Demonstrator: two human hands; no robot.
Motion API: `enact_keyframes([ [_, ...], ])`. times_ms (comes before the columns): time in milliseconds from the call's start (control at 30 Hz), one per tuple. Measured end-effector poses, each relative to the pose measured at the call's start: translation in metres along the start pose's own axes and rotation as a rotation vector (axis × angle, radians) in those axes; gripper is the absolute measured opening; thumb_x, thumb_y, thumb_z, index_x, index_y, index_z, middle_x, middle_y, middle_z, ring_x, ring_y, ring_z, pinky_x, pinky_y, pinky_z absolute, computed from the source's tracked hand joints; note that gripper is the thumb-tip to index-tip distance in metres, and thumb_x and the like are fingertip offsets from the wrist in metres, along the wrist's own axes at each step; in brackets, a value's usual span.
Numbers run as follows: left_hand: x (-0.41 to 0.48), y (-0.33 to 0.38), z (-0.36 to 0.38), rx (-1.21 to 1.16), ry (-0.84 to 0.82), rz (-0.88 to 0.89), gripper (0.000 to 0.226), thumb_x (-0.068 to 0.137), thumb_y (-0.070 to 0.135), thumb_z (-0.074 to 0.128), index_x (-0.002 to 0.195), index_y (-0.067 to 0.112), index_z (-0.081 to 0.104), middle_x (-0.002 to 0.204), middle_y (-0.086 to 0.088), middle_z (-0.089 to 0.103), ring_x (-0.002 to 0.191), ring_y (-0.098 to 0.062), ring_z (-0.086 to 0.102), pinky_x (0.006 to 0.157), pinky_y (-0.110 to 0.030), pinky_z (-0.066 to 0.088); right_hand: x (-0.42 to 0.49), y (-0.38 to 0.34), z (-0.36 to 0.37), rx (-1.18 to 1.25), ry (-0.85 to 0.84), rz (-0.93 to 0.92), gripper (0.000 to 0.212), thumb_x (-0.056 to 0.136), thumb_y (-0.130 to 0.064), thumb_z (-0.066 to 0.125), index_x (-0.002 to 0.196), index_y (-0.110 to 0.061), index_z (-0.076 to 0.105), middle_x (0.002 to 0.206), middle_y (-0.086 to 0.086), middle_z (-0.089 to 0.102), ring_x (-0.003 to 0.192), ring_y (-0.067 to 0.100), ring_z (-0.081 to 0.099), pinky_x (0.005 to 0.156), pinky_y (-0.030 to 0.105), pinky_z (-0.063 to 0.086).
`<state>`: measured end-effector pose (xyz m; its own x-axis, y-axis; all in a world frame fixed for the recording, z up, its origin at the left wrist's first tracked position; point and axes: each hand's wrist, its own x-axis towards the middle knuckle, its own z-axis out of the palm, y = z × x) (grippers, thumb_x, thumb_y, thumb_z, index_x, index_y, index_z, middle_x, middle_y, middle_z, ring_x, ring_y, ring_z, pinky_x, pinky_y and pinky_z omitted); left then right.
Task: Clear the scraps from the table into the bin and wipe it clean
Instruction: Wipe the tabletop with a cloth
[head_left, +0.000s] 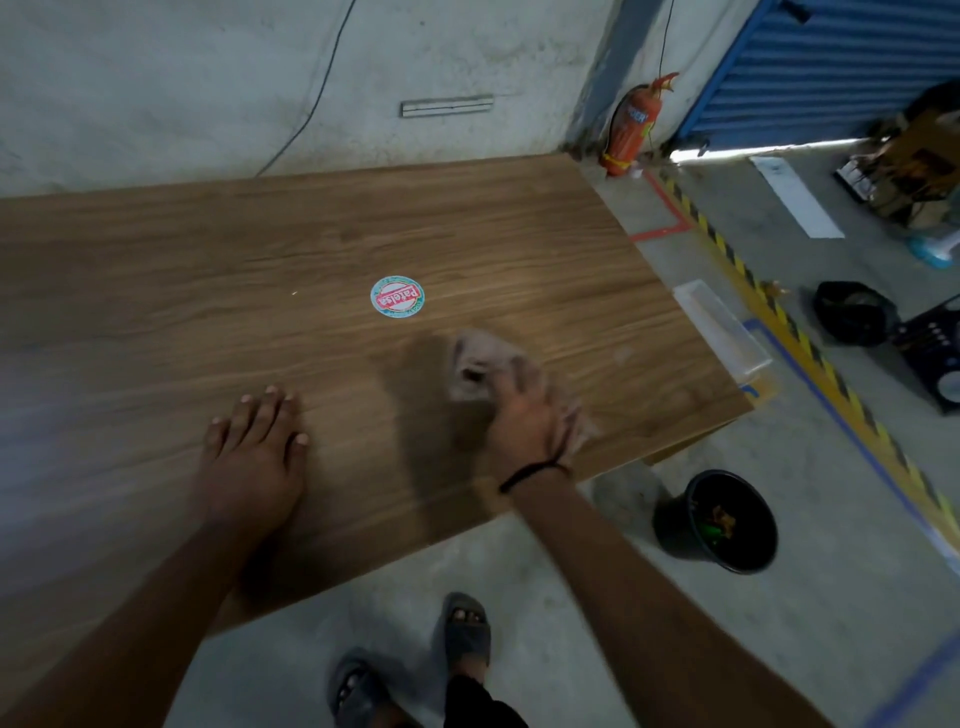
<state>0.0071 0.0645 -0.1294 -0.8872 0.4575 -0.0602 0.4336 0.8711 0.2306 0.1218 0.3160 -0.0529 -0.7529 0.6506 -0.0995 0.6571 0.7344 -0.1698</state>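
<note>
We see a round red-and-teal sticker (397, 296) near centre, a red fire extinguisher (631, 130) at one o'clock against the wall (208, 78), a blue shutter (810, 62) at two and a clear tray (724, 327) at three.

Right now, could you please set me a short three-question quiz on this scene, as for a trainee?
1. True or false: the left hand is on the cloth.
2. Where is the bin? A: on the table. B: on the floor by the table's near right corner. C: against the far wall.
3. Fill in: a round ____ lies on the table beyond the hands.

Key
1. False: the right hand is on it; the left lies flat on the table.
2. B.
3. sticker.
</note>
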Motion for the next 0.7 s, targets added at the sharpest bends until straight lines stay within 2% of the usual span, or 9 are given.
enact_keyframes([
  [67,0.001,-0.001,0.001,-0.004,-0.005,-0.001,0.066,0.090,0.047,0.015,0.145,0.016,0.037,0.154,-0.006,0.030,0.144,-0.029,0.023,0.113,-0.048,0.016,0.036,0.050,-0.005,-0.025,-0.010,0.168,0.047,0.092,-0.021,0.027,0.132,-0.043,0.039,0.156,-0.003,0.015,0.143,0.038,0.009,0.110,0.066,0.010],
  [133,0.002,-0.003,0.003,-0.010,-0.007,-0.006,0.067,0.090,0.048,0.014,0.145,0.017,0.036,0.155,-0.005,0.029,0.144,-0.028,0.022,0.114,-0.048,0.016,0.056,0.089,-0.004,-0.057,-0.104,0.286,0.050,0.093,-0.017,0.026,0.132,-0.044,0.039,0.159,-0.004,0.008,0.145,0.039,-0.003,0.109,0.069,0.004],
  [200,0.002,-0.005,0.005,-0.003,-0.009,-0.006,0.066,0.090,0.048,0.014,0.146,0.018,0.035,0.155,-0.005,0.029,0.144,-0.027,0.022,0.114,-0.048,0.016,0.058,0.107,0.001,-0.134,-0.198,0.315,0.053,0.094,-0.010,0.030,0.137,-0.041,0.037,0.160,-0.003,0.005,0.146,0.036,-0.004,0.109,0.070,0.005],
  [267,0.002,-0.005,0.005,0.010,-0.007,0.005,0.065,0.091,0.047,0.016,0.145,0.018,0.036,0.154,-0.005,0.030,0.143,-0.029,0.023,0.113,-0.048,0.016,0.048,0.104,0.005,-0.150,-0.205,0.298,0.053,0.094,-0.008,0.033,0.138,-0.038,0.036,0.160,-0.001,0.006,0.146,0.035,0.000,0.109,0.070,0.006],
  [400,0.002,-0.002,0.005,-0.003,0.000,-0.008,0.064,0.090,0.046,0.019,0.143,0.017,0.040,0.153,-0.006,0.034,0.142,-0.031,0.027,0.113,-0.048,0.017,0.001,0.048,0.023,-0.104,-0.177,0.222,0.047,0.096,-0.016,0.030,0.138,-0.037,0.034,0.160,0.003,0.006,0.145,0.038,0.002,0.109,0.070,0.004],
  [500,0.002,-0.003,0.003,-0.004,-0.016,-0.018,0.066,0.089,0.047,0.017,0.144,0.018,0.039,0.154,-0.005,0.032,0.142,-0.030,0.026,0.114,-0.048,0.015,-0.052,-0.019,0.042,-0.088,-0.183,0.054,0.045,0.097,-0.026,0.023,0.140,-0.038,0.031,0.160,0.004,0.005,0.145,0.040,0.000,0.107,0.072,0.001],
  [567,0.003,-0.004,0.001,0.000,-0.045,-0.008,0.068,0.089,0.049,0.016,0.145,0.017,0.038,0.154,-0.006,0.030,0.142,-0.031,0.026,0.113,-0.048,0.016,-0.079,-0.061,0.051,-0.039,-0.244,-0.065,0.047,0.096,-0.030,0.016,0.140,-0.039,0.030,0.160,0.008,0.005,0.144,0.043,-0.003,0.105,0.073,-0.004],
  [700,0.004,-0.015,-0.008,-0.112,-0.077,0.029,0.072,0.087,0.051,0.012,0.146,0.018,0.034,0.156,-0.004,0.026,0.145,-0.026,0.020,0.115,-0.043,0.014,-0.112,-0.116,0.047,0.001,-0.378,-0.252,0.045,0.099,-0.031,0.026,0.143,-0.038,0.023,0.159,0.009,0.002,0.143,0.045,-0.005,0.104,0.073,-0.006],
])
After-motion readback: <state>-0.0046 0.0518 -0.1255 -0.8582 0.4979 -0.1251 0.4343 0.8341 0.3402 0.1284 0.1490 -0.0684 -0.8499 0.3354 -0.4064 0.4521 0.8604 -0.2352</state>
